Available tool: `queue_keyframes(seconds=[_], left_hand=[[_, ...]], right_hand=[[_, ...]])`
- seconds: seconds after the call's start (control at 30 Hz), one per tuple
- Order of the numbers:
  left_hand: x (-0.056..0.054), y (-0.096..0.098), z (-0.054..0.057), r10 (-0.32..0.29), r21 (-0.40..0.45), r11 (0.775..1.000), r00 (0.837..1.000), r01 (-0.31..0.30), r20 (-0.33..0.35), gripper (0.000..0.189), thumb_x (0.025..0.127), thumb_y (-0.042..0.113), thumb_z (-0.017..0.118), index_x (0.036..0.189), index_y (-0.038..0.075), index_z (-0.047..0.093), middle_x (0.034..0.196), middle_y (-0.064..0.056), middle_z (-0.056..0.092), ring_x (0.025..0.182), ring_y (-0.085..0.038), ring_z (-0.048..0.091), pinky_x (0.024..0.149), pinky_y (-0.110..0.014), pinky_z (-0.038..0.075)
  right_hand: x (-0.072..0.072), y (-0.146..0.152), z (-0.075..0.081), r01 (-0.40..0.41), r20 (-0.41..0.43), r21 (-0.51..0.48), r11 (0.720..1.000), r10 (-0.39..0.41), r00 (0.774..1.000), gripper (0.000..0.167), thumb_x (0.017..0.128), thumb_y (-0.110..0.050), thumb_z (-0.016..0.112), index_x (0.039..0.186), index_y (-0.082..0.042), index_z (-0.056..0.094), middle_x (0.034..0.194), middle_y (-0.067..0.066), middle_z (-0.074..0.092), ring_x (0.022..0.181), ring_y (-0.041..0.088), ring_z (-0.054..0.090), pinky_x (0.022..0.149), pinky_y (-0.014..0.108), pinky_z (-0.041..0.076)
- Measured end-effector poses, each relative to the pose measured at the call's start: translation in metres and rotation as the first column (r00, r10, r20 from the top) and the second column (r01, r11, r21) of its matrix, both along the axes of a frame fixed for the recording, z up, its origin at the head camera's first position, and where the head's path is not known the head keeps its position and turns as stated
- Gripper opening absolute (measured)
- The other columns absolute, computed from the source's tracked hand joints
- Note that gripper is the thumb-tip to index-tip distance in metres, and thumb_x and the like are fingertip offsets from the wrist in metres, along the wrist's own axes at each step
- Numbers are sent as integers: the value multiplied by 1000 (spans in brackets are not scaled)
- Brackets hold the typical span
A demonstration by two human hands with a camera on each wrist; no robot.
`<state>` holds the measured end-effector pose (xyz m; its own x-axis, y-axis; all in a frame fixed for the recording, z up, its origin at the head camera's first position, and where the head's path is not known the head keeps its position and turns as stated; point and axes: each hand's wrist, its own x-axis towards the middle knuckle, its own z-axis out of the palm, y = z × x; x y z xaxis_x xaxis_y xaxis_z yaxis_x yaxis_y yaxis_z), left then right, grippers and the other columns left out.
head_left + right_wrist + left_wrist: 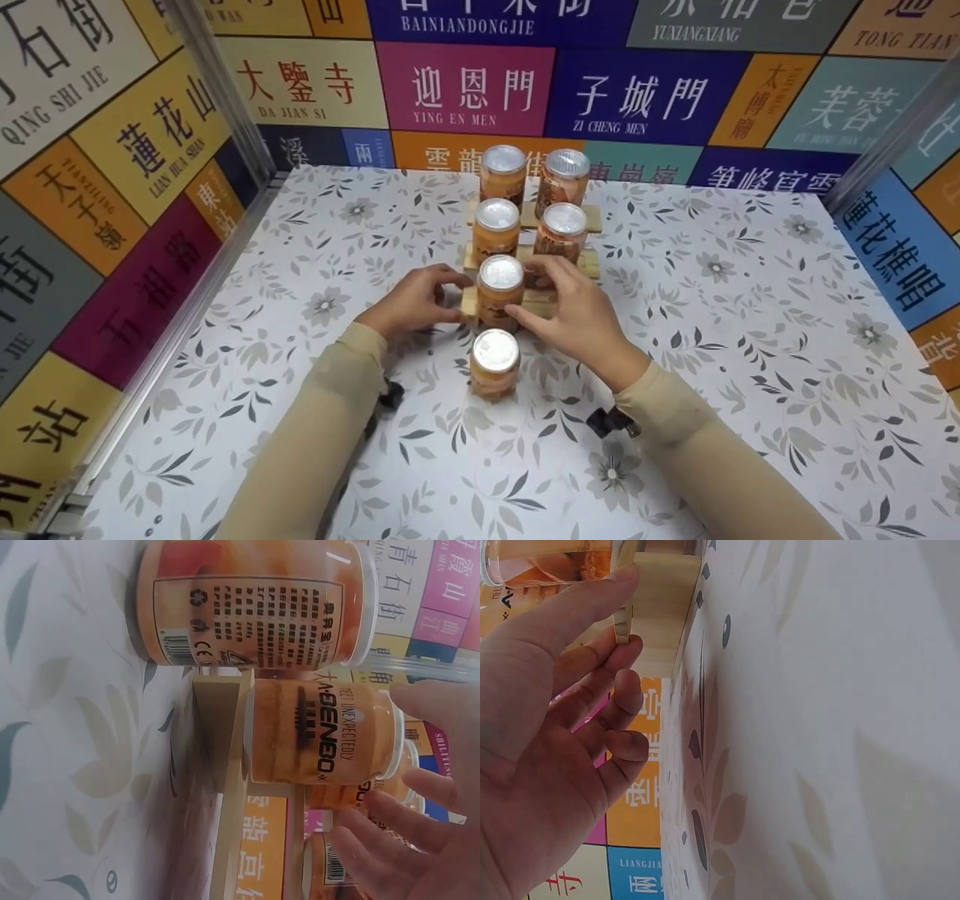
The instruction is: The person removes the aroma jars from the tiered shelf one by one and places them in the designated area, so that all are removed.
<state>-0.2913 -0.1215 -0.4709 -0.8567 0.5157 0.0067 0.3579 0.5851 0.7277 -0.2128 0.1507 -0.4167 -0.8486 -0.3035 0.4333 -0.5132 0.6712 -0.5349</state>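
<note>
A wooden step rack [541, 302] stands mid-table, and my left hand [415, 301] pinches the left end of its lowest board [622, 619] between thumb and index finger. The other left fingers are loosely bent. On that board, at the left, stands an upright clear can [500, 301] with a silver lid and orange layered contents. My right hand [583, 313] is beside this can, fingers spread and loosely bent; whether they touch it I cannot tell. Nearer to me, a similar can [495, 375] stands on the table in front of the rack, its printed label [247, 622] visible in the right wrist view.
Behind, the middle step carries a left can [496, 229] and a right can [561, 234]. On the rear step are another left can [502, 176] and right can [562, 180]. A floral cloth [300, 360] covers the table; colourful lettered panels [465, 86] enclose its back and sides.
</note>
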Motion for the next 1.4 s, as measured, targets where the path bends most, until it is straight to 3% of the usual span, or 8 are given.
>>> queue_keyframes(seconds=[0.1, 0.23, 0.43, 0.7, 0.87, 1.1, 1.4], left_hand=[[0, 0, -1, 1, 1, 1000, 1000, -1, 5, 55, 80, 24, 88, 131, 21, 70, 120, 1, 65, 91, -28, 61, 75, -34, 50], [-1, 0, -2, -5, -8, 1000, 1000, 5, -9, 54, 80, 25, 88, 131, 20, 70, 120, 0, 65, 90, -26, 61, 75, -33, 50], [0, 0, -1, -7, -7, 1000, 1000, 7, -14, 52, 82, 24, 87, 130, 18, 70, 120, 1, 65, 88, -23, 60, 74, -32, 50], [-1, 0, -1, -8, -10, 1000, 1000, 8, -15, 52, 82, 23, 87, 131, 17, 70, 121, -4, 66, 90, -26, 62, 75, -33, 50], [0, 0, -1, -11, -5, 1000, 1000, 11, -8, 52, 82, 21, 86, 131, 18, 70, 121, -6, 66, 92, -28, 62, 75, -33, 50], [0, -1, 0, 1, -17, 1000, 1000, -1, 5, 54, 80, 22, 88, 131, 21, 70, 121, -3, 65, 92, -26, 61, 76, -34, 51], [0, 0, 0, 6, -8, 1000, 1000, -6, 8, 54, 80, 21, 88, 131, 20, 70, 120, 0, 65, 90, -26, 61, 74, -33, 49]], right_hand=[[-5, -3, -2, -8, 23, -10, 1000, 8, 1000, 65, 85, -42, 84, 139, -15, 59, 127, 3, 65, 114, 21, 65, 97, 41, 54], [-10, -6, -4, -7, 39, -12, 1000, 7, 999, 64, 84, -42, 85, 136, -15, 60, 125, 3, 65, 109, 20, 65, 94, 38, 55], [-17, -11, -7, -3, 26, -25, 1000, 4, 1000, 67, 81, -44, 88, 134, -15, 60, 124, 3, 67, 111, 25, 67, 95, 41, 54], [-21, -15, -8, 53, 29, 7, 999, -53, 998, 70, 75, -44, 91, 131, -16, 60, 124, 2, 69, 114, 24, 67, 101, 43, 52], [-19, -12, -10, 52, 22, -29, 998, -51, 998, 70, 73, -40, 93, 130, -14, 62, 121, 1, 70, 112, 23, 68, 102, 42, 52], [-10, 0, -5, 49, 25, -73, 996, -47, 999, 66, 71, -36, 94, 126, -16, 62, 114, -1, 72, 105, 19, 68, 93, 40, 53], [10, 25, 3, 82, 49, -23, 996, -80, 996, 66, 69, -33, 94, 125, -17, 62, 115, 2, 72, 102, 22, 68, 86, 44, 55]])
